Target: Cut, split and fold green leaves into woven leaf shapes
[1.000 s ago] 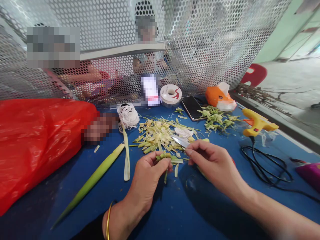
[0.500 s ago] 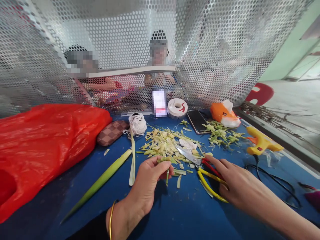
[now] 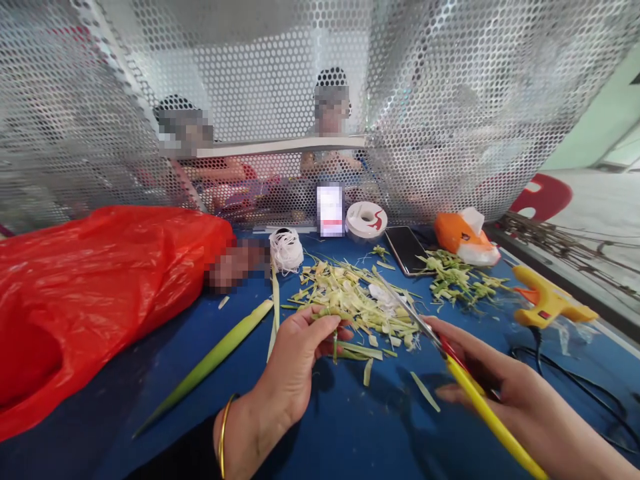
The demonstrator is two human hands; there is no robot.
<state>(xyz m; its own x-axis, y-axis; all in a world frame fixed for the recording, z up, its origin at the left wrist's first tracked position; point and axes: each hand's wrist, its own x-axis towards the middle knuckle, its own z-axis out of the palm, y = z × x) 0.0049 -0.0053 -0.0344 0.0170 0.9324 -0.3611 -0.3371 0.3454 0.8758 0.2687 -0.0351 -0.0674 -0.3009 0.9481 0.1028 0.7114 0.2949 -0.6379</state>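
Near the middle of the blue table, my left hand (image 3: 295, 357) is closed in a pinch on a small green woven leaf piece (image 3: 330, 313), with a short stalk hanging below the fingers. Most of that piece is hidden by my thumb and fingers. My right hand (image 3: 515, 387) grips scissors (image 3: 465, 380) with red and yellow handles, lifted above the table, their blades pointing up and left. Behind both hands lies a heap of pale green leaf clippings (image 3: 350, 290). A long pointed green leaf (image 3: 210, 360) lies to the left of my left hand.
A red plastic bag (image 3: 110, 293) covers the left side. Along the back stand white string (image 3: 287, 252), a lit phone (image 3: 330, 212), a ribbon spool (image 3: 367, 220), a dark phone (image 3: 407, 250) and tissues (image 3: 465, 237). At right lies a yellow glue gun (image 3: 547, 300) with its cable.
My right hand has picked the scissors up off the table and raised them. My left hand keeps its pinch on the leaf piece. The view has turned slightly left.
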